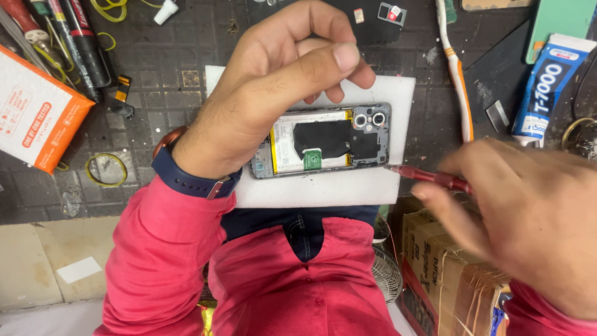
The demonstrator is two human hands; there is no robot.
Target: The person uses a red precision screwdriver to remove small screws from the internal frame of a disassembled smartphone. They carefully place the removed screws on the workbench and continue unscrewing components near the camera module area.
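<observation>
Workbench (186, 68) is a dark gridded mat, cluttered along its far edge and both side edges. White foam pad (323, 186) sits mid-bench near the front edge, and the phone (323, 142) lies on it face down, lengthwise, camera end toward the right. Back cover is already off: battery, black shielding and both camera rings are exposed, frame looks intact, no boards or cables lifted that I can see. So opening is done, internals look untouched; whether any screws are out I can't tell. Left hand (273, 87) hovers over the phone's left end, fingers curled, thumb extended, holding nothing visible; contact with the frame is hidden. Right hand (528, 211) is blurred, off the pad's right edge, pinching a red-handled tool (429, 177) whose tip sits just beside the phone's lower right corner. Orange box (37, 118) at left edge, toothbrush (457, 74) and glue tube (547, 87) at right, yellow rubber band (107, 169) front left.
</observation>
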